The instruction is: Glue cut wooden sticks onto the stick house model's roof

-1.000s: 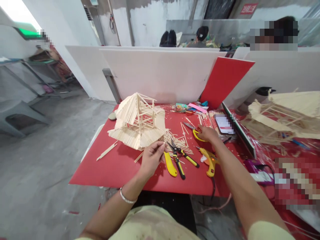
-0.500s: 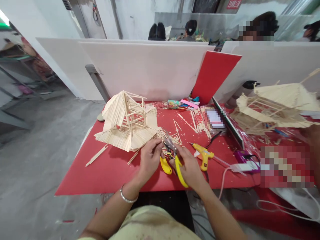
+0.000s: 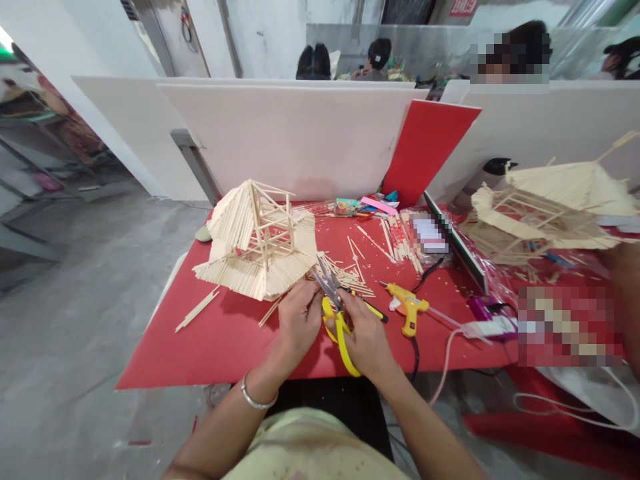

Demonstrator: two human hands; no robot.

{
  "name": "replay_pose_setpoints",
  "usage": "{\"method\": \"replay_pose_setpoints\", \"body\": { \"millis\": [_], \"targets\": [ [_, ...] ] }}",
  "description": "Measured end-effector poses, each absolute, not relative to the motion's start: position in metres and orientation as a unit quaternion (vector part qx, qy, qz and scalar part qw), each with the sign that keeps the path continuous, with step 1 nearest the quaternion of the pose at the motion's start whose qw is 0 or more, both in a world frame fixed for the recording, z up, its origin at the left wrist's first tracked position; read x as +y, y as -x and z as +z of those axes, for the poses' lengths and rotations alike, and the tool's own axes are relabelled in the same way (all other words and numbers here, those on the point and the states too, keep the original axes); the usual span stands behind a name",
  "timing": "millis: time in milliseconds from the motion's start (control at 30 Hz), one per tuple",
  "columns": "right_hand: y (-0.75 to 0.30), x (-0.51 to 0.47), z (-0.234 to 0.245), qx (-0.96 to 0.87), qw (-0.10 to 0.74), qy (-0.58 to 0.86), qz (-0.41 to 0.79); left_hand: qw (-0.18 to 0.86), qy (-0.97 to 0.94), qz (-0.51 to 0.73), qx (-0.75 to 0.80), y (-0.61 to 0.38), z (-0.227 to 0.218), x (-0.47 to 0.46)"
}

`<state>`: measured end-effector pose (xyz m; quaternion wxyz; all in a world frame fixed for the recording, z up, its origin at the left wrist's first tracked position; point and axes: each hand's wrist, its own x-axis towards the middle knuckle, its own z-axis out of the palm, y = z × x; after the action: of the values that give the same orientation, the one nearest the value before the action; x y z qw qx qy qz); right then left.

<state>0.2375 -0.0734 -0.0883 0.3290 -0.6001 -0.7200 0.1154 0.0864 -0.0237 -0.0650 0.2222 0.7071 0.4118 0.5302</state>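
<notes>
My right hand (image 3: 367,333) grips yellow-handled scissors (image 3: 331,285), their blades slightly parted and pointing up and left. Beside the blades, my left hand (image 3: 299,320) is closed in a pinch; whatever its fingertips hold is too small or hidden to make out. Just beyond my left hand stands a small house model (image 3: 255,247) built of pale wooden sticks, with a slatted roof, an open frame and a wide slatted base. A pile of loose sticks (image 3: 345,273) lies behind the scissors. A yellow-and-black tool handle (image 3: 376,311) shows to the right of them.
A yellow glue gun (image 3: 409,308) lies on the red tabletop (image 3: 165,357), its cord trailing. Several sticks (image 3: 197,310) lie at left. White boards (image 3: 295,140) stand along the back. Another stick model (image 3: 545,207) is at right, near another person's arm (image 3: 625,280).
My right hand has shifted left with the scissors, and their handles have come closer together. The yellow-and-black tool handle now shows on the table. My left hand stays pinched in nearly the same place.
</notes>
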Motion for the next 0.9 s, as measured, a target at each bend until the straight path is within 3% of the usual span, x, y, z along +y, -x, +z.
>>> {"method": "replay_pose_setpoints", "body": {
  "millis": [333,600,667,767,900],
  "targets": [
    [-0.242,-0.078,-0.112,-0.711,0.346,0.605,0.09,0.194,-0.728,0.549,0.361,-0.09,-0.072,-0.024],
    [-0.263,-0.052,-0.095,-0.621,0.402,0.655,0.154,0.414,-0.595,0.535,0.434,-0.101,-0.069,-0.029],
    [-0.276,-0.026,-0.091,-0.608,0.358,0.694,0.14,0.467,-0.558,0.535,0.43,-0.102,-0.065,-0.03],
    [-0.294,0.027,-0.089,-0.584,0.195,0.78,0.112,0.527,-0.519,0.534,0.41,-0.1,-0.052,-0.036],
    [-0.301,0.089,-0.095,-0.561,0.14,0.808,0.113,0.547,-0.498,0.548,0.389,-0.079,-0.028,-0.046]
  ]
}}
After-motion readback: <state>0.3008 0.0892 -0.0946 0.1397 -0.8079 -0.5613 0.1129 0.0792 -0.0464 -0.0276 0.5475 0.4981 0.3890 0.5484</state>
